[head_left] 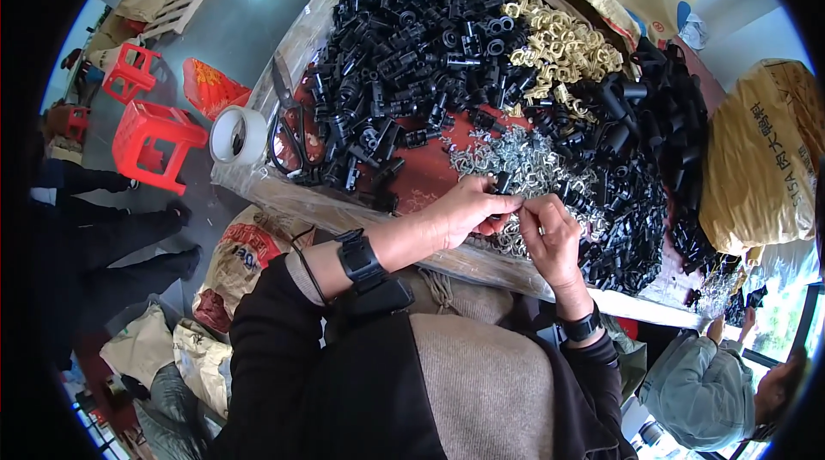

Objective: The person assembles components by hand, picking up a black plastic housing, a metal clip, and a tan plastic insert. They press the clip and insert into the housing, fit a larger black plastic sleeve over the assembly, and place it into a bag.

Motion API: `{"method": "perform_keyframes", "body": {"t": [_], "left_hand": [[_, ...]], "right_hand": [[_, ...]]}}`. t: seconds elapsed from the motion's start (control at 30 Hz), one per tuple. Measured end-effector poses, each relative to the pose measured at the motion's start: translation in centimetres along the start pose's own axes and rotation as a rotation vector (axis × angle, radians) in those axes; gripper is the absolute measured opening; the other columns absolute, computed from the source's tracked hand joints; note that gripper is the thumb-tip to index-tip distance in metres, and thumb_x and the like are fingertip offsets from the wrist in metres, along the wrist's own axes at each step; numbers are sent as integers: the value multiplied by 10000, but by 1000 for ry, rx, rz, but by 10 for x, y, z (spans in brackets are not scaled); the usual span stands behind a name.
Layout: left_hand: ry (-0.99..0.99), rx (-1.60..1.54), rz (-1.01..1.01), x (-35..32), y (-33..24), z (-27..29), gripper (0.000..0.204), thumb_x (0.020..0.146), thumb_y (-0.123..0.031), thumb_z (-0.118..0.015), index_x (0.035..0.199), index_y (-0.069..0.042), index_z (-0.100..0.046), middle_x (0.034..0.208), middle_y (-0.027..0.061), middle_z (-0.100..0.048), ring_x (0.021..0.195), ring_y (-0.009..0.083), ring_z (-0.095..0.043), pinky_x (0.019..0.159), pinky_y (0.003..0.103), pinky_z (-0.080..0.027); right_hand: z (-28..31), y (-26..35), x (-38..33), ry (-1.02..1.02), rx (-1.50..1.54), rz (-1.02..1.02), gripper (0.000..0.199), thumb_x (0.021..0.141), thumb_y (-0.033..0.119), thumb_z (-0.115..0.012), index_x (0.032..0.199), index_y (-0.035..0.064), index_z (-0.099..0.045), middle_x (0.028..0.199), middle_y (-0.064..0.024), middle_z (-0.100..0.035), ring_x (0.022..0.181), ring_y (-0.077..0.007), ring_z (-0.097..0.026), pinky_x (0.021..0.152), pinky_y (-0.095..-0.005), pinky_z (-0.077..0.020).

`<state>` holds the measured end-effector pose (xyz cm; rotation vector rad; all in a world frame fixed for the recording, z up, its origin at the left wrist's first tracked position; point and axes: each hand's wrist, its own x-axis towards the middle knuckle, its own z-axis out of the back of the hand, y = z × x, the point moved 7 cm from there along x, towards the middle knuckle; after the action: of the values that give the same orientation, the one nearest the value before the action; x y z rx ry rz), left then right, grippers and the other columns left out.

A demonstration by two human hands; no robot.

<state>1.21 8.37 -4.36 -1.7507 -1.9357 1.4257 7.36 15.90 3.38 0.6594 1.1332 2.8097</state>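
Observation:
My left hand [468, 212] pinches a small black plastic part [502, 184] above the near edge of the table. Close beside it, my right hand [550, 235] holds a small silver metal clip at its fingertips, nearly touching the black part. Both hands hover over a heap of silver metal clips [516, 155]. A large pile of black plastic parts [412, 56] lies beyond my left hand. Both wrists carry black bands.
Yellowish plastic rings [563, 47] and larger black tubes [662, 116] lie at the far right. Scissors [288, 129] and a tape roll [239, 133] sit at the table's left edge. Red stools [155, 142] stand on the floor. Another person [713, 391] sits at lower right.

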Motion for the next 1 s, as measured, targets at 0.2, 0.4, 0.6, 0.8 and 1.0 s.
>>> {"method": "perform_keyframes", "body": {"t": [0.2, 0.4, 0.6, 0.8, 1.0], "left_hand": [[65, -341, 39, 5, 1, -1, 172, 808, -193, -522, 887, -41, -514, 735, 27, -535, 564, 106, -505, 456, 204, -387], [32, -325, 22, 5, -6, 4, 263, 853, -197, -457, 1057, -32, -474, 804, 39, -543, 618, 134, -525, 555, 236, -463], [39, -148, 11, 11, 4, 8, 280, 872, -198, -420, 1078, -15, -466, 830, 43, -546, 645, 117, -537, 594, 235, -473], [98, -31, -15, 6, 12, 4, 254, 876, -190, -421, 1029, -3, -499, 887, 18, -544, 752, 87, -534, 633, 221, -471], [109, 74, -36, -7, 16, -7, 269, 875, -173, -419, 1069, 5, -477, 915, 38, -539, 778, 100, -534, 683, 230, -467]], "right_hand": [[-2, -12, 1, 19, 109, -24, 101, 686, -36, -579, 754, 13, -523, 678, -77, -529, 556, -180, -518, 479, -259, -403], [3, -18, 3, -25, 172, 8, 101, 675, -38, -588, 742, 19, -538, 653, -61, -519, 546, -175, -507, 470, -261, -398], [3, -13, 5, 1, -27, 146, 149, 632, 41, -626, 762, 35, -554, 677, -51, -516, 576, -207, -519, 520, -293, -424], [1, -5, -1, 17, -135, 248, 144, 606, 81, -635, 720, 63, -549, 657, -36, -494, 562, -203, -509, 506, -287, -412], [-4, -1, -6, 185, -131, 81, 109, 607, 74, -634, 661, 70, -539, 639, -56, -498, 552, -232, -511, 485, -307, -411]]}}
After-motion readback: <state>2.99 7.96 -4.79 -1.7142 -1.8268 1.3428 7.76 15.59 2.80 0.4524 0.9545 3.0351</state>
